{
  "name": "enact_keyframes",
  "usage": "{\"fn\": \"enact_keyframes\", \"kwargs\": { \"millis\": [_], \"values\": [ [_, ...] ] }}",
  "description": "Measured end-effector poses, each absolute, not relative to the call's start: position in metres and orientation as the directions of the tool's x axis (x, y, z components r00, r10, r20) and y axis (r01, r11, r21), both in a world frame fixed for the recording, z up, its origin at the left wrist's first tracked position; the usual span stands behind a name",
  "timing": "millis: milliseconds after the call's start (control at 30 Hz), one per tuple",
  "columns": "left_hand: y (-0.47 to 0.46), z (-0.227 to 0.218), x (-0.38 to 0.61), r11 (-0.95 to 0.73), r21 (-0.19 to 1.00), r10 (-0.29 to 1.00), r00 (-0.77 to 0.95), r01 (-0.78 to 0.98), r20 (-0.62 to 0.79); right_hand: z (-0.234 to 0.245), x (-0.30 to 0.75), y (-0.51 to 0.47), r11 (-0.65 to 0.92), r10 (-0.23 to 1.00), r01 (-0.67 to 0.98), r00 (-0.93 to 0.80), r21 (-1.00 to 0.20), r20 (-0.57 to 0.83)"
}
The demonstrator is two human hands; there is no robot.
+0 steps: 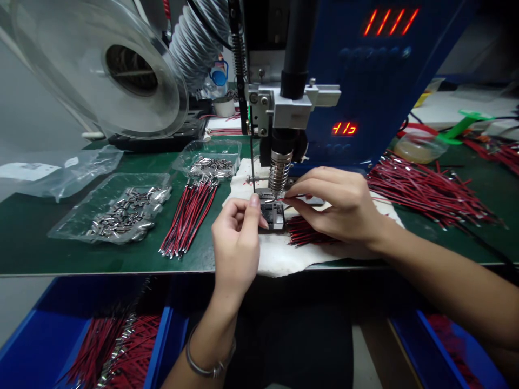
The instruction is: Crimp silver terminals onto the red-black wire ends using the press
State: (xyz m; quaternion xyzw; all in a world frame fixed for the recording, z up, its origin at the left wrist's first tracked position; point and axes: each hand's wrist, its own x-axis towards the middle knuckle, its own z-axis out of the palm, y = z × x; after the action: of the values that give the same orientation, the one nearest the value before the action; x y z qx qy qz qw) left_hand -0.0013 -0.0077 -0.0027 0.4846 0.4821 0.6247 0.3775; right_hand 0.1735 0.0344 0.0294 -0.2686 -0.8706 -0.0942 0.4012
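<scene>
We're loading the press: right hand [338, 208] pinches a red wire [292, 198] at the fixture [272, 212] under the ram [279, 170], left hand [237, 237] fingers curled, thumb touching its 9 o'clock edge; next likely needs precise seating.

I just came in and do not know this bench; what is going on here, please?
A person sits at a green bench before a blue machine with red digits. The right hand pinches a thin red wire at the small metal fixture under the machine's ribbed metal tip. The left hand touches that fixture. Bundled red wires lie nearby.
</scene>
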Motion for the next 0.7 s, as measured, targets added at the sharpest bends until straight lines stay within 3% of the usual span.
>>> {"fn": "enact_keyframes", "kwargs": {
  "millis": [700],
  "values": [
    [-0.0082,-0.0021,-0.0012,-0.243,0.97,0.943,-0.239,-0.015,0.233,0.0271,0.1738,0.0388,0.819,0.431,0.568,-0.524,-0.075,0.735]
  ]
}}
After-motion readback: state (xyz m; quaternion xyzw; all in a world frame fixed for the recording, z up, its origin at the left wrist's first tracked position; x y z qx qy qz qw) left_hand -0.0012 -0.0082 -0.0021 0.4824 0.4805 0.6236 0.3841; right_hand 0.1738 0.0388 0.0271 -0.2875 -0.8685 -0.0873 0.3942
